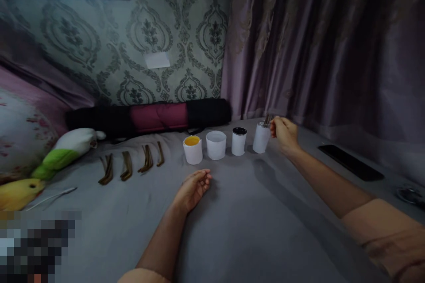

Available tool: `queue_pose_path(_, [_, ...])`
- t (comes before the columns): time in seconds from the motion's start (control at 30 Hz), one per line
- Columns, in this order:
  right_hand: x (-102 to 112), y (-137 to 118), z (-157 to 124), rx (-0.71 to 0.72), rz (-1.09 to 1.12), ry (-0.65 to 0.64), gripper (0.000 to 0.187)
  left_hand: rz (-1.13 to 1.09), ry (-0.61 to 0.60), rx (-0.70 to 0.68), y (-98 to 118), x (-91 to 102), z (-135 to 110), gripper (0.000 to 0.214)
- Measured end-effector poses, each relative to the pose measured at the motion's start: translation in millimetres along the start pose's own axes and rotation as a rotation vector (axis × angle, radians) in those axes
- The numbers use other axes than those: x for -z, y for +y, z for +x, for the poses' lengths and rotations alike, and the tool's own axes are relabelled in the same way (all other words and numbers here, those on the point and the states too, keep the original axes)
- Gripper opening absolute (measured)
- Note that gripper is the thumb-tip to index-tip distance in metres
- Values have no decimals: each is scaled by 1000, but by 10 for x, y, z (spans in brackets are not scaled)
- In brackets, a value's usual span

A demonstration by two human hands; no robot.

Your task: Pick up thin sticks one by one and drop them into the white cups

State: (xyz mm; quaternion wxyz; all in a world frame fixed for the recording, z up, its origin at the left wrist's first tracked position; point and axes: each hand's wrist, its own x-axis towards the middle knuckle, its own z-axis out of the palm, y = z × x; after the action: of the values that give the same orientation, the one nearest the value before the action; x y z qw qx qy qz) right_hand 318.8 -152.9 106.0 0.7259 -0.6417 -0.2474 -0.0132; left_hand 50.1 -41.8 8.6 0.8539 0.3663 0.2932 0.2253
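My right hand (284, 133) is closed in a pinch at the mouth of the rightmost white-wrapped jar (261, 139). Thin brown sticks (267, 119) rise from that jar against its fingertips, which partly hide the grip. My left hand (194, 189) rests on the grey sheet with loosely curled fingers and nothing in it. Just beyond it stand a white-wrapped cup with a yellow inside (193, 152), a wider white cup (216, 148) and a white-wrapped cup with a dark inside (238, 143). Several bundles of bent brown strips lie in a row leftward, one being the bundle (146, 159).
A long black and maroon bag (159, 117) lies along the wall. Plush toys, including a green and white one (66, 150) and a yellow one (20, 192), sit at left. A black phone-like slab (350, 161) lies right, near the purple curtain (299, 44).
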Motion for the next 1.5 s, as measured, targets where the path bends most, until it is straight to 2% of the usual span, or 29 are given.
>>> queue_pose_path(0.27, [-157, 71, -361, -95, 101, -102, 21, -20, -28, -8, -22, 31, 56, 10])
queue_pose_path(0.67, [-626, 497, -997, -253, -6, -357, 28, -19, -15, 0, 13, -16, 14, 7])
queue_pose_path(0.8, [-732, 586, -1068, -244, -15, -381, 31, -23, -24, -12, 5, -4, 30, 7])
queue_pose_path(0.97, [-755, 730, -1110, -216, -72, -395, 33, -42, -56, -18, 4, 13, 38, 7])
queue_pose_path(1.17, [-740, 883, -1127, -95, -173, -426, 36, -26, -62, -18, 9, 22, 46, 6])
queue_pose_path(1.33, [-751, 876, -1158, -17, -224, -427, 36, -6, -49, -19, 12, 13, 42, 6])
queue_pose_path(1.5, [-738, 813, -1175, -20, -241, -423, 35, 2, -42, -13, 11, 8, 36, 7])
